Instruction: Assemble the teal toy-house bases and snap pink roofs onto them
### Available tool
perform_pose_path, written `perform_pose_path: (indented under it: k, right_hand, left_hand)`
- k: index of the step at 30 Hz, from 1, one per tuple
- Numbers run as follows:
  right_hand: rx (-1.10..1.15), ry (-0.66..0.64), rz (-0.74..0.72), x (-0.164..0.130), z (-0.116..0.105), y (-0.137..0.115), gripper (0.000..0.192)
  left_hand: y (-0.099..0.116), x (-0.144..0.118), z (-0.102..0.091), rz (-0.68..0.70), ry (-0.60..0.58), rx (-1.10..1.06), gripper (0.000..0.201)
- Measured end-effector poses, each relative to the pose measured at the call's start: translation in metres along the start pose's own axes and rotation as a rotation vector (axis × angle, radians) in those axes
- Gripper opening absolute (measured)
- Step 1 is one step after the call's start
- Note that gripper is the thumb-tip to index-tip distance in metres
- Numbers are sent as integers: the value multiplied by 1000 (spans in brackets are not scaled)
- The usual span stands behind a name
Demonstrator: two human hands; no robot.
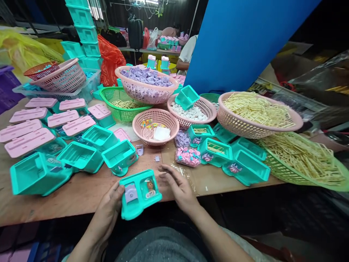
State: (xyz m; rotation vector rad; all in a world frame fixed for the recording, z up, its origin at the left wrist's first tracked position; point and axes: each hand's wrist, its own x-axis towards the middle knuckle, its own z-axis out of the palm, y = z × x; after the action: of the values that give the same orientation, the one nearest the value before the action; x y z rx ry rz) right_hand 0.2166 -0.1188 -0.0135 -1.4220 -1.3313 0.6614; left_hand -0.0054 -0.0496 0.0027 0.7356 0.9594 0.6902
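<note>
My left hand (110, 209) grips the left edge of a teal plastic toy housing (139, 194) at the table's near edge. The housing carries a lilac square insert and a small round window with a doll figure. My right hand (177, 187) rests just right of the housing, fingers spread and empty, fingertips close to its upper right corner. A small lilac piece (157, 158) lies on the table just beyond.
Teal housings (81, 156) and pink-lidded ones (28, 142) fill the left of the wooden table (81, 193). Pink baskets hold lilac parts (145, 83), white pieces (191, 111) and yellow sticks (256, 111). A bag of pink buttons (188, 155) lies ahead. Another person sits behind.
</note>
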Motion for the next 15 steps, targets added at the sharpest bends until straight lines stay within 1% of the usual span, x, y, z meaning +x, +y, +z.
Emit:
perform_pose_path:
  k: [2, 5, 7, 9, 11, 13, 15]
  right_hand:
    - [-200, 76, -100, 10, -16, 8, 23]
    - [-474, 162, -250, 22, -44, 18, 19]
    - [-642, 267, -267, 28, -65, 24, 19]
    - [-800, 335, -236, 33, -83, 30, 20]
    - [-908, 307, -193, 39, -96, 35, 22]
    - [-981, 220, -161, 45, -104, 37, 23]
    - [-1037, 114, -133, 53, -107, 36, 22]
  left_hand:
    - [2, 0, 0, -7, 34, -29, 63]
    - [1, 4, 10, -7, 53, -71, 62]
    - [-1, 11, 23, -13, 31, -104, 59]
    - [-5, 19, 38, -24, -13, -126, 52]
    - [-9, 29, 52, -50, -59, -120, 46]
    - [-13, 37, 62, -85, -88, -100, 46]
    - [-16, 42, 67, -107, -96, -87, 47]
